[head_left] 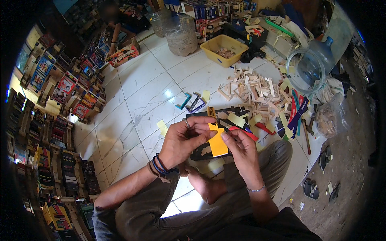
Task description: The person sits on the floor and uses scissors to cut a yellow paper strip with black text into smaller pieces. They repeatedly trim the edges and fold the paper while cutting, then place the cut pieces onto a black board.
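A flat yellow-orange piece [219, 145] with a pale lower edge, like card or sticker sheet, is held up between my hands over my crossed legs. My left hand [181, 140] pinches its upper left part between thumb and fingers. Thumb and fingertips of my right hand [244, 154] grip its right edge. Below and behind the hands lies a dark board [197, 154], partly covered by them, with pale yellow paper slips [236, 119] on it. Close beyond the right fingers is a red strip [244, 132].
A heap of small wooden pieces [257, 90] lies beyond, near coloured strips [296, 112] and a hammer [307, 138]. Farther back stand a yellow basin [225, 44] and a cut plastic bottle [181, 36]. Rows of toy trucks [60, 84] line the left; another person's hand [112, 49] touches one.
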Motion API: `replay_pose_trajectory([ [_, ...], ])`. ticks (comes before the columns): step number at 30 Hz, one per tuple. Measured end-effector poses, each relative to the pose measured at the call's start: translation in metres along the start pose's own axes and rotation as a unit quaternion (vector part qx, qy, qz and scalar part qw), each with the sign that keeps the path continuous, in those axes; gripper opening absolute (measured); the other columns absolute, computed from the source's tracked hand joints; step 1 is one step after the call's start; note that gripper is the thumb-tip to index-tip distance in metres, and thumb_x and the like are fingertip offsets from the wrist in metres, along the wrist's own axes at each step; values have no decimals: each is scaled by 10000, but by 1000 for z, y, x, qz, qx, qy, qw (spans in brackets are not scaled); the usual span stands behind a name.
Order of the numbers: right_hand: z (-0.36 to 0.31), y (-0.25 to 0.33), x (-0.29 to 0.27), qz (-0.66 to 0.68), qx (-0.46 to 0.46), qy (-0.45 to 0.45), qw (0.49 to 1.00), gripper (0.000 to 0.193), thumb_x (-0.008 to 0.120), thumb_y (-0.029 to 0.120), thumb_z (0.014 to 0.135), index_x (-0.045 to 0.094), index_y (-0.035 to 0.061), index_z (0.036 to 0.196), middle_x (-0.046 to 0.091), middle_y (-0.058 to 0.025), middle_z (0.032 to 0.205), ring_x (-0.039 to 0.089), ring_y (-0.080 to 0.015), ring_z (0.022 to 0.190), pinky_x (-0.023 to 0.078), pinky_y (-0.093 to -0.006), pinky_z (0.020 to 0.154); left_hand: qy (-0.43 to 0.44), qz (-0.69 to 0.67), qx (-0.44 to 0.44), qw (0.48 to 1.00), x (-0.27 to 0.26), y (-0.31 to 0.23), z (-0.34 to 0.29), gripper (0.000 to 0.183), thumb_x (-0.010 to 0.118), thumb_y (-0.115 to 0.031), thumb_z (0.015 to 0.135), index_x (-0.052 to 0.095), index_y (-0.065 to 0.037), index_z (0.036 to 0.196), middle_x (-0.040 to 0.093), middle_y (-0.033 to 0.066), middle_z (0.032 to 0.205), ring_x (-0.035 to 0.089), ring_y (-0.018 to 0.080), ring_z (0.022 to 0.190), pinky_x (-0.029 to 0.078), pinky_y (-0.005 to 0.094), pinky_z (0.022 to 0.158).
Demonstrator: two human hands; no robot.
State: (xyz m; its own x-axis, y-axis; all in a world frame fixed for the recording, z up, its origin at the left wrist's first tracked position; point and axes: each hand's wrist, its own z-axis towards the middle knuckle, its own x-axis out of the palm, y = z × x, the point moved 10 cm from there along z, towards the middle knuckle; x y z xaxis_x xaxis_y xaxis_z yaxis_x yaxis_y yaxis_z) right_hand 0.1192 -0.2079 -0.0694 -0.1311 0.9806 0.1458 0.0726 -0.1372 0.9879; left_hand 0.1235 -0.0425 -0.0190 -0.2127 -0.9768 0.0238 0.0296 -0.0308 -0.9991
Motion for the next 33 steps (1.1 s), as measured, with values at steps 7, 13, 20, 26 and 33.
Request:
replay_pose_trajectory([
  [7, 0, -4, -12, -12, -11, -51, 999, 279, 694, 244, 1011, 669, -2, 1142, 682, -8, 1000, 545, 8, 825, 415, -169, 659, -26, -12, 30, 999, -9, -2, 1, 378, 719, 31, 932, 633, 10, 1300, 739, 83, 1080, 689, 109, 1002, 554, 257, 934],
  [13, 0, 6, 8, -44, -74, 28, 996, 294, 754, 230, 960, 666, 25, 1152, 692, -32, 1067, 605, -60, 864, 454, -198, 729, -35, -30, 21, 999, -9, 0, 1, 435, 718, 19, 940, 589, -2, 1355, 734, 67, 1051, 687, 103, 988, 559, 250, 905],
  [20, 8, 2, 14, -77, -67, 49, 994, 259, 777, 206, 939, 678, 15, 1082, 698, -49, 1054, 664, -100, 917, 540, -275, 772, -6, -12, 40, 999, -3, -8, -2, 486, 718, 20, 940, 545, -10, 1393, 732, 63, 1035, 688, 115, 982, 558, 275, 915],
  [26, 1, 38, 8, -163, -230, -9, 959, 185, 778, 135, 894, 679, 46, 1021, 664, -67, 1051, 665, -215, 981, 515, -331, 847, 34, -41, 71, 996, 0, -12, -5, 734, 725, -80, 966, 307, -47, 1568, 696, 90, 1142, 655, 150, 1088, 536, 308, 967],
  [33, -35, 75, 14, -450, -508, -68, 732, 352, 845, 142, 741, 720, 149, 1070, 642, -23, 1157, 633, -197, 1031, 424, -417, 946, 121, -84, -42, 988, 16, 9, -11, 1078, 566, -757, 895, 168, -65, 1619, 551, 131, 1357, 522, 268, 1309, 491, 457, 1078],
])
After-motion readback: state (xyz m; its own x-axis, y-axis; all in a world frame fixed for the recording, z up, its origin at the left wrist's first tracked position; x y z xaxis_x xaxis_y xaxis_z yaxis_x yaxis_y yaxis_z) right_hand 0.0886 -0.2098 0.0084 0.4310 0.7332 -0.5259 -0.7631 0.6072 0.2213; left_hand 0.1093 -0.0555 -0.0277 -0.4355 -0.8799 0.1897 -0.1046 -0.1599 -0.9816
